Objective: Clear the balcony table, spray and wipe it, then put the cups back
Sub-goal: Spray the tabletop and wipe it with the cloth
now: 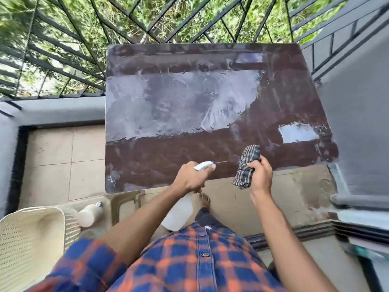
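The dark brown balcony table point(151, 152) stands in front of me, bare of cups, its top glossy and wet with reflections. My left hand point(190, 178) grips a white spray bottle point(181, 211) by its trigger head, nozzle pointing right over the table's near edge. My right hand point(260, 173) holds a folded grey checked cloth point(245, 167) just above the table's near right part. No cups show in the view.
A cream plastic chair point(31, 245) sits at the lower left with a pale bottle point(88, 213) lying on its seat. Black railing point(63, 49) runs behind and left of the table. A grey wall point(357, 123) stands to the right. Tiled floor point(52, 161) lies left of the table.
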